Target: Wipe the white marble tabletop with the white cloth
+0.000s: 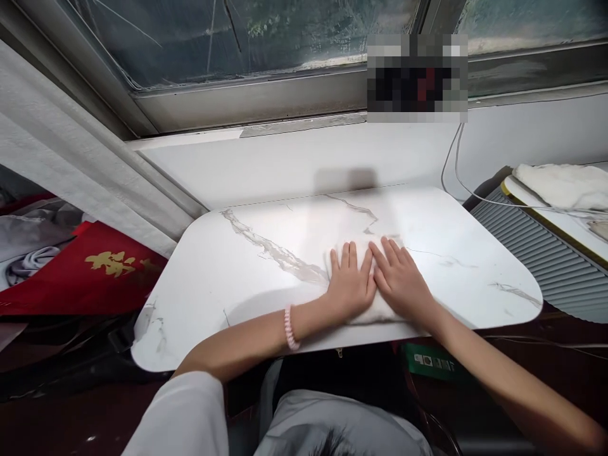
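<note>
A folded white cloth (375, 311) lies near the front edge of a white marble-patterned table (266, 304). My left hand (350, 282) rests flat on the cloth with its fingers spread, a pink coiled band (291, 328) around that wrist. Beside it, my right hand (401, 278) also presses flat on the cloth, fingers stretched out. The two hands touch or nearly touch at the thumbs and index fingers. Much of the cloth is hidden beneath them.
A window (256, 38) and its ledge stand behind the table. At the left hang a pale curtain (95, 152) and a red bag (95, 272) with gold lettering. To the right are white cables (458, 152), a ribbed grey unit (536, 253) and a white fluffy cloth (560, 183).
</note>
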The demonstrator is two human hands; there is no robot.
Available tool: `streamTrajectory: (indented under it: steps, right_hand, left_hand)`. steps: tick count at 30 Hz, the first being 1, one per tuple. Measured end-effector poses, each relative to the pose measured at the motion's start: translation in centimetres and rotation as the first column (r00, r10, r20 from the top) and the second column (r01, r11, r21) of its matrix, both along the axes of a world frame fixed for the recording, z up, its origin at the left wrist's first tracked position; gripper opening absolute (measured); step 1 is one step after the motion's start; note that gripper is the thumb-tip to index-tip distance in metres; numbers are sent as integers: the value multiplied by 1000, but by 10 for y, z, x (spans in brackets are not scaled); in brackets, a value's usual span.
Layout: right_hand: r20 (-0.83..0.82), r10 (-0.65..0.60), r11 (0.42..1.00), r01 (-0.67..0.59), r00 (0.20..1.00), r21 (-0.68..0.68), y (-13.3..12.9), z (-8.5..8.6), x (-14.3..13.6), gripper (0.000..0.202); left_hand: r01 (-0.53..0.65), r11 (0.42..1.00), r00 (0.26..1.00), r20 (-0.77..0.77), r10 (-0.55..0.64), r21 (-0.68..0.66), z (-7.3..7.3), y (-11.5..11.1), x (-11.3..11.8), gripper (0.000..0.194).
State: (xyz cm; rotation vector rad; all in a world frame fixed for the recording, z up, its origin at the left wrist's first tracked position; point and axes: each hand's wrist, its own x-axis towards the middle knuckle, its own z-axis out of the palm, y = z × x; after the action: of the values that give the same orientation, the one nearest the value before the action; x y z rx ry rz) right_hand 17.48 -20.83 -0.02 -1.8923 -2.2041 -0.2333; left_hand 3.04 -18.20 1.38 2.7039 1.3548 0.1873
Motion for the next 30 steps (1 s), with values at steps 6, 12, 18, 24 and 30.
streamTrajectory:
  steps: [6, 12, 18, 24, 30]
  right_hand:
    - [-22, -6, 998, 7, 1000, 69, -68, -5, -39, 69]
    - [-16, -53, 999, 53, 998, 9, -53, -4, -47, 55]
    - [-49, -33, 995, 28, 998, -99, 20, 4, -39, 54]
    - [-167, -30, 990, 6, 985, -141, 132, 3, -25, 54]
    - [-248, -58, 998, 49, 967, -39, 205, -3, -27, 52]
  left_hand:
    - [124, 989, 992, -6, -123, 82, -4, -61, -43, 60]
    - [105, 994, 994, -35, -104, 30, -2, -49, -46, 61]
    - [-61, 997, 998, -16, 60, -54, -1, 13, -31, 57]
    - [-114, 993, 993, 18, 114, -3, -5, 115, -18, 54]
    - [-122, 991, 992, 47, 120, 59, -4, 189, -15, 51]
